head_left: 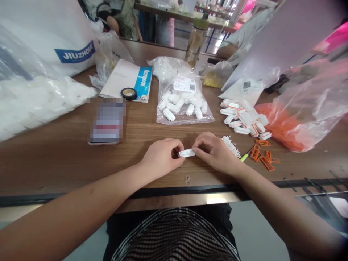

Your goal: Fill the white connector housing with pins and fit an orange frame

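Observation:
Between my two hands, low over the front of the table, is a small white plastic housing point(187, 153) with a row of slots along it. My left hand point(163, 155) pinches its left end between thumb and fingers. Thumb and fingertips of my right hand point(213, 150) are closed on its right end. Beside my right hand lies a heap of tiny white pieces point(231, 145). A tool with a bright green handle point(245, 156) is partly hidden behind my right wrist. Orange rectangular frames point(268, 162) are scattered farther right.
White housings with orange edges point(246, 117) are piled at the right, near a bag of orange parts point(288, 127). A clear bag of white parts point(182, 98) lies ahead. Left are a blurred phone-like object point(107, 121), black tape point(128, 94) and a notebook point(122, 78). A bottle point(196, 41) stands behind.

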Demonstrator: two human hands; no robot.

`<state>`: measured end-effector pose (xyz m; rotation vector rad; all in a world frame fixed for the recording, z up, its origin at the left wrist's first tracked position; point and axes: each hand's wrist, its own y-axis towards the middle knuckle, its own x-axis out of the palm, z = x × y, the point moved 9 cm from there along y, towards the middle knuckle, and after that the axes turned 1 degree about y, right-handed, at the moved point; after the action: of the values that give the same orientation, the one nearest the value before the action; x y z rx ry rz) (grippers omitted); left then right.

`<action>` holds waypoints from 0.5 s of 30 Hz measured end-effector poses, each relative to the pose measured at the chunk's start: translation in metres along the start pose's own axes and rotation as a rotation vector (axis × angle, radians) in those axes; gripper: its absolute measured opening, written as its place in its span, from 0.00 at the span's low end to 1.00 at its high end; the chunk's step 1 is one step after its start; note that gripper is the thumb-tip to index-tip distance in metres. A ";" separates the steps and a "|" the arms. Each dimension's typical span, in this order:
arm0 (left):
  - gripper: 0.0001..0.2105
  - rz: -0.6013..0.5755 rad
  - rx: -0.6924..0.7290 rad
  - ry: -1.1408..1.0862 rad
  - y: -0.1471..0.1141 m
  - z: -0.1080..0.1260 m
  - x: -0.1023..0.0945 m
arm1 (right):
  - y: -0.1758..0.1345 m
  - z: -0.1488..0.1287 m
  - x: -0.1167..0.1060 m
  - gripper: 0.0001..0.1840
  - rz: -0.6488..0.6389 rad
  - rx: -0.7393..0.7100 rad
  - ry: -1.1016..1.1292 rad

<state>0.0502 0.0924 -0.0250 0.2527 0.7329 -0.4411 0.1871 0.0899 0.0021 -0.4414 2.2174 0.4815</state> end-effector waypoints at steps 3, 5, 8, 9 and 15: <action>0.03 -0.006 -0.011 0.005 0.000 0.000 0.000 | -0.001 -0.008 -0.001 0.05 0.018 -0.054 -0.059; 0.03 -0.009 -0.015 0.006 0.000 0.000 0.000 | -0.002 -0.012 -0.001 0.05 0.023 -0.078 -0.104; 0.04 -0.006 -0.013 0.006 0.000 0.001 0.000 | -0.003 -0.016 0.000 0.06 -0.004 -0.110 -0.181; 0.04 -0.005 -0.012 0.005 0.000 0.000 0.000 | -0.003 -0.018 0.000 0.07 -0.016 -0.120 -0.208; 0.04 -0.003 -0.012 0.000 -0.001 -0.001 0.000 | -0.011 -0.025 -0.008 0.07 0.031 -0.175 -0.310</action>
<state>0.0497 0.0915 -0.0258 0.2406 0.7362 -0.4394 0.1810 0.0702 0.0213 -0.3942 1.8933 0.7148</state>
